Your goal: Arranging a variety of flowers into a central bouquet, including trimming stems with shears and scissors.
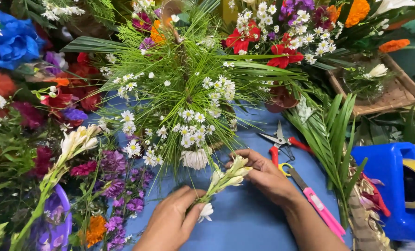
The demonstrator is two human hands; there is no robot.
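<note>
Head view shows the left hand pinching the base of a white-budded flower stem while the right hand closes round its tip, just below the daisy-and-grass arrangement; trimming seems under way, so steady grip matters next.

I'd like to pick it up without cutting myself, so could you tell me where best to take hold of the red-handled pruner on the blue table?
Probably by the red handles, coming from the right: the pruner lies flat with its open blades pointing up-left.
</note>
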